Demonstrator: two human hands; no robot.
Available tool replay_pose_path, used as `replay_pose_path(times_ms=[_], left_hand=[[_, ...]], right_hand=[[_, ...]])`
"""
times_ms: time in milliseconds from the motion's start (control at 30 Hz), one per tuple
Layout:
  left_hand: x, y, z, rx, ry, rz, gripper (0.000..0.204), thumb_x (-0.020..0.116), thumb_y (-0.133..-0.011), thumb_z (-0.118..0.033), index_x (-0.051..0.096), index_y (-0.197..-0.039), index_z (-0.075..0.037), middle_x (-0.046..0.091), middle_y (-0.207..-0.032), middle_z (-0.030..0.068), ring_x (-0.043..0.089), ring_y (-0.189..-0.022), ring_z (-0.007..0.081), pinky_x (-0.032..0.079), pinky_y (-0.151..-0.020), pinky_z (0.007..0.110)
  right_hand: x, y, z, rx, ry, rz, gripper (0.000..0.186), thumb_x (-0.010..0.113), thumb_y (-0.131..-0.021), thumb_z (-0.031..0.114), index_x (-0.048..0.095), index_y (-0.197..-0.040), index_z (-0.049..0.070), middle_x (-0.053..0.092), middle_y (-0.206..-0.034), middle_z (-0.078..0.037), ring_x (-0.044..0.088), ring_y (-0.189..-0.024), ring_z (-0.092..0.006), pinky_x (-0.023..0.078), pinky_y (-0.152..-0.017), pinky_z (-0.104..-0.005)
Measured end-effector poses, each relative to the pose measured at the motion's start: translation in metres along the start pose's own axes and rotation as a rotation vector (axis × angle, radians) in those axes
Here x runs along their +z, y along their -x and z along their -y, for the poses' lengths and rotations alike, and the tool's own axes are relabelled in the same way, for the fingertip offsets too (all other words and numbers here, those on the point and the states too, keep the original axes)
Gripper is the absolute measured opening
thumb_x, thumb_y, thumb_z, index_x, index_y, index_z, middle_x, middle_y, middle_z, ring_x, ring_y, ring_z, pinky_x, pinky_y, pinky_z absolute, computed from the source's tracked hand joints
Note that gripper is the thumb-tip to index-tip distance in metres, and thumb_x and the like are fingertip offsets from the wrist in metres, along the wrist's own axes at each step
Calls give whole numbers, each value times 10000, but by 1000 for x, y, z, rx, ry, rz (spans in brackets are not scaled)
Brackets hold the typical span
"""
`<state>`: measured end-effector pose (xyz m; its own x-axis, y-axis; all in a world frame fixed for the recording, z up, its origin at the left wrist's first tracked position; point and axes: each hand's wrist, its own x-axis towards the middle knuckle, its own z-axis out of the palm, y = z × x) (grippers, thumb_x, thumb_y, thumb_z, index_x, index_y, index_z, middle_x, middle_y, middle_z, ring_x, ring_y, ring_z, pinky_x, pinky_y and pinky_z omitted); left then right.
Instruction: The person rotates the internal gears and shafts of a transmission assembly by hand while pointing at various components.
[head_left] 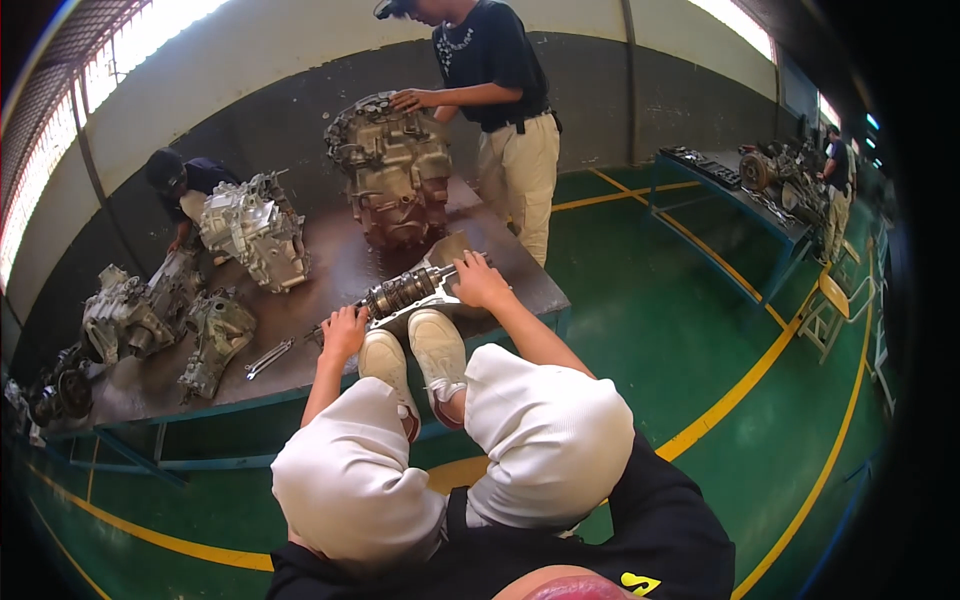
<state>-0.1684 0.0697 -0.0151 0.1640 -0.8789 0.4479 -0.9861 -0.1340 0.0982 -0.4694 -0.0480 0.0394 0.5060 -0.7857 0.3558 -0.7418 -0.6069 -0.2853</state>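
Gear shaft (398,294): on the tabletop (330,262), just beyond the shoes (437,345).
Hands: left (345,330) and right (478,280) curled at opposite ends; closure unclear.
Roll risk: uneven hold could tip it shoeward.

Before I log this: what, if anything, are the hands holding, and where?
Apparently the metal gear shaft: left hand at its left end, right hand at its right; finger closure unclear.

Mechanical workshop, gearbox housings (255,232), 2 workbenches (130,392) (blue-framed), spanners (268,360)

Window (165,32) blown white upper left; lines bowed; right edge black.
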Motion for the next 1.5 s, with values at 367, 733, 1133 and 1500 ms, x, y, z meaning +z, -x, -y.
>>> replay_pose_path(times_ms=[367,733,1133,1500], left_hand=[[-14,21,26,-88,-49,-25,400,374,-980,-405,578,-1133,-98,590,-1110,146,519,-1094,338,372,-912,528],[-18,14,-3,-116,49,49,535,341,-987,-478,554,-1208,-39,565,-1225,161,488,-1170,330,317,-1004,524],[-26,13,-2,-146,81,80,547,318,-996,-473,530,-1240,-32,552,-1253,169,471,-1199,342,299,-1025,551],[-22,17,-1,-145,56,106,541,323,-994,-472,545,-1185,-17,555,-1247,177,468,-1208,340,308,-1003,562]], right_hand=[[23,-15,27,-113,17,-80,524,590,-814,257,490,-1276,33,452,-1357,-199,373,-1304,-365,409,-1027,-467],[-4,3,22,94,121,-81,654,635,-803,278,359,-1351,50,261,-1471,-195,222,-1375,-387,334,-1036,-552],[-21,0,30,211,65,237,474,524,-853,399,662,-1099,18,619,-1177,-223,581,-1114,-378,457,-957,-451],[-12,-3,22,202,75,327,517,495,-858,468,678,-1099,49,618,-1182,-215,585,-1117,-369,455,-959,-447]])
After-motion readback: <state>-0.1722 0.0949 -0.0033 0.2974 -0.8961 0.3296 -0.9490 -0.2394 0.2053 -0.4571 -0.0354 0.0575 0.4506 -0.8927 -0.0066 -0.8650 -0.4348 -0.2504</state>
